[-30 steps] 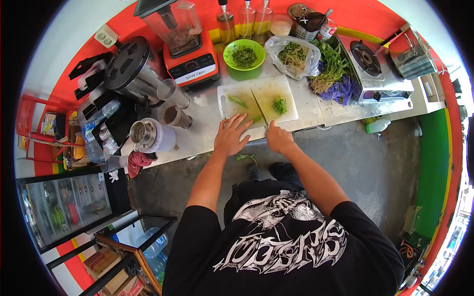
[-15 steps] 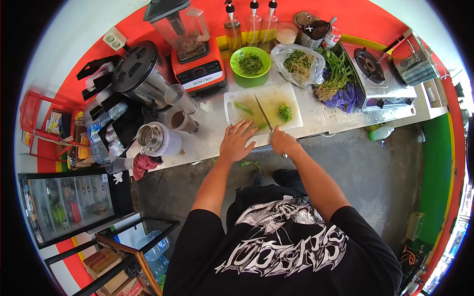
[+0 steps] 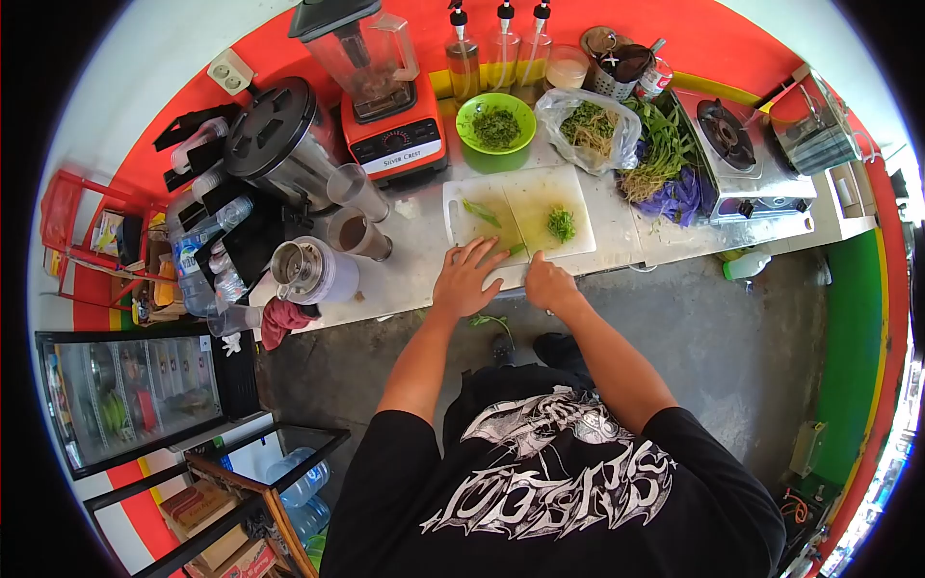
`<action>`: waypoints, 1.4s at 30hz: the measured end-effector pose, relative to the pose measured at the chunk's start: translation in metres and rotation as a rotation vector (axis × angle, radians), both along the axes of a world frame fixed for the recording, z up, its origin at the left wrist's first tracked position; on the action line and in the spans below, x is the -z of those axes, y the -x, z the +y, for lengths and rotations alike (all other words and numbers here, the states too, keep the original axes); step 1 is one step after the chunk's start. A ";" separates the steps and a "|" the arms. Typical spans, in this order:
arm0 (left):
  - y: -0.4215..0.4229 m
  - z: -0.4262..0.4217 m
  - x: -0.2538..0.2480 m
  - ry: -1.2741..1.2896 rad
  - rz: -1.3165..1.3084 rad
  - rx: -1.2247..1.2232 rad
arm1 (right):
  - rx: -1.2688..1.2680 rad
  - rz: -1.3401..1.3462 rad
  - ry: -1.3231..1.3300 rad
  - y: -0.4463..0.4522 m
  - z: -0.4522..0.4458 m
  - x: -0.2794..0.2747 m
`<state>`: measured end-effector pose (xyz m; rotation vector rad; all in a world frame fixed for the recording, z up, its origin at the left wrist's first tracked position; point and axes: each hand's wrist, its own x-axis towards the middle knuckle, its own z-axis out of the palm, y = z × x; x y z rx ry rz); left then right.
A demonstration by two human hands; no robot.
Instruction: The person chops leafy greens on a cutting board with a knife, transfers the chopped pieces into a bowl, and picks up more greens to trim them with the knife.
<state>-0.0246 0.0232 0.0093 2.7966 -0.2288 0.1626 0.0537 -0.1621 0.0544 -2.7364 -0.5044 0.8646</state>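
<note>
My right hand [image 3: 551, 287] is closed round the handle of a kitchen knife [image 3: 516, 220]. Its blade, seen nearly edge-on, points away across a white cutting board [image 3: 570, 183]. My left hand [image 3: 467, 281] has its fingers spread at the board's near edge, beside a short green piece [image 3: 517, 249]. What lies under its fingertips is partly hidden. A long green leaf [image 3: 482, 213] rests left of the blade. To the right sits a small heap of chopped greens [image 3: 561, 224]. Behind the board, a lime-green bowl [image 3: 496, 160] holds more chopped greens [image 3: 495, 127].
A red-based blender [image 3: 397, 135] and plastic cups [image 3: 358, 236] stand left of the board. A plastic bag [image 3: 621, 130] of stems and leafy bunches [image 3: 670, 144] lie right, before a gas stove [image 3: 737, 173]. Pump bottles [image 3: 462, 63] line the wall.
The knife blade has turned from showing its flat side to nearly edge-on. My hands stay in about the same places. The whole view has shifted slightly.
</note>
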 end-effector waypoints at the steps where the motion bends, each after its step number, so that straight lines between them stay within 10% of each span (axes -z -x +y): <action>1: 0.000 0.000 0.001 0.000 0.000 0.000 | -0.017 -0.010 0.000 -0.002 0.000 -0.008; 42: 0.000 0.000 0.002 0.030 -0.029 -0.012 | 0.096 -0.037 -0.067 0.002 0.003 0.030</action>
